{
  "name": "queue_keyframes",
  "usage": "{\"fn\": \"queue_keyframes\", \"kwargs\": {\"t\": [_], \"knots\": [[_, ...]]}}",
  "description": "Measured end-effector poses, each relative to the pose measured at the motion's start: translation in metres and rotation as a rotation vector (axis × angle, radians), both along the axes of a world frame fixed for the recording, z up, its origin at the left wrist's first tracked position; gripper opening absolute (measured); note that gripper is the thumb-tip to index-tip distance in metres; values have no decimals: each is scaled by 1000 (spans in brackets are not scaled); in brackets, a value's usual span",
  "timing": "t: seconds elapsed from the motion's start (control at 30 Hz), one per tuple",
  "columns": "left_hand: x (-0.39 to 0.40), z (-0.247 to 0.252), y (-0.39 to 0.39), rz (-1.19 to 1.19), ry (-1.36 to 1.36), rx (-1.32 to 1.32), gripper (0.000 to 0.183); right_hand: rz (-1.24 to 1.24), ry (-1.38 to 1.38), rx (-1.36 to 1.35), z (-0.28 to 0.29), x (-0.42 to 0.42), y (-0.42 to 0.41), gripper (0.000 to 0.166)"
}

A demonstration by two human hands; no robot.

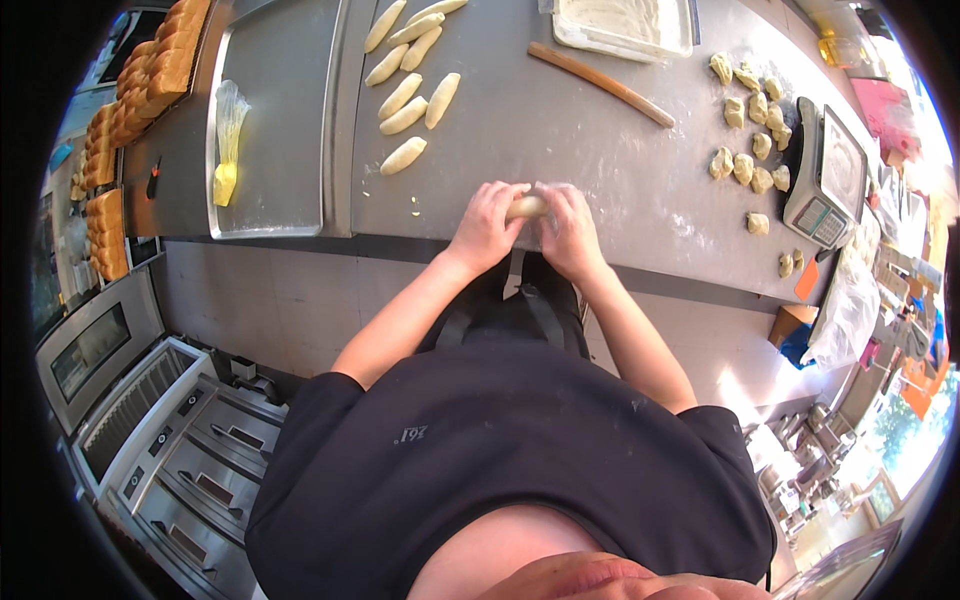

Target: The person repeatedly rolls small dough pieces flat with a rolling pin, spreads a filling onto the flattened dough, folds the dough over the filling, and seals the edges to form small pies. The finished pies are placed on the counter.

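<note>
Between my two hands, near the front edge of the steel worktop (pixel 480 157), is a pale rolled piece of dough (pixel 527 207). My left hand (pixel 487 221) has its fingers curled over one end of it, and my right hand (pixel 568 225) holds the other end. Several shaped, tapered dough rolls (pixel 403 155) lie up and to the left of my hands. At the right, several small rough dough lumps (pixel 742 169) sit on the floured steel beside a digital scale (pixel 821 195). A wooden rolling pin (pixel 600 84) lies slanted beyond my right hand.
A floury plastic tub (pixel 622 30) stands at the back. On the left are a metal tray (pixel 324 150) with a piping bag of yellow filling (pixel 226 161), and browned loaves (pixel 161 67) on racks. An orange scraper (pixel 807 279) lies by the scale. Ovens (pixel 202 480) stand lower left.
</note>
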State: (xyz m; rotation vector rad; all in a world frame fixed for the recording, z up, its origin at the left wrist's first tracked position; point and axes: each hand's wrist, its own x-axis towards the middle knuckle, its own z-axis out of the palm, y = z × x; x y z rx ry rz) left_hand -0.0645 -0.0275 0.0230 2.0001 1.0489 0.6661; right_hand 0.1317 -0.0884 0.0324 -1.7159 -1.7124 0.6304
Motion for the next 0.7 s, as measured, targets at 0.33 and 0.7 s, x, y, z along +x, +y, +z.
{"fn": "queue_keyframes", "kwargs": {"t": [0.33,0.7], "knots": [[-18,94,10,-194,88,-144,34,243,-85,-240,61,6,9,12],[-27,101,54,0,35,-99,32,-20,-6,-277,103,69,-23,37]]}}
